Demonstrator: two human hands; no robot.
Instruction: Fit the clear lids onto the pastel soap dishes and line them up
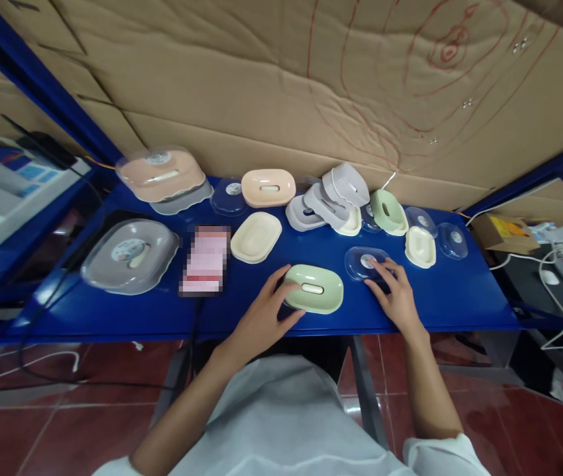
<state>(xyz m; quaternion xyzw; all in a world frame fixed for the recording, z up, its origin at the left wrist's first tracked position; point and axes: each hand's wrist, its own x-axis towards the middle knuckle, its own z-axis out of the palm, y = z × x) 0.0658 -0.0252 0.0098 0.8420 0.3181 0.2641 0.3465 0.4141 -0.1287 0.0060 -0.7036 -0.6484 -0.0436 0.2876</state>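
Observation:
A pale green oval dish (321,301) with a light elongated slot in its middle sits near the front edge of the blue table. My left hand (275,303) is curled around the dish's left end, thumb at the near side and fingers at the far side. To the right of the dish lies a clear plastic lid (355,263) with a round white label. My right hand (394,291) is over that lid's right part, its fingers apart and their tips at the label and near edge. Whether they press on the lid, I cannot tell.
Behind are a cream tray (256,237), a peach dish (268,187), stacked grey dishes (345,185), another green dish (389,211) and more clear lids (452,240). At left stand a lidded grey dish (132,256) and a blurred-out screen (206,260). Cardboard (236,86) walls the back.

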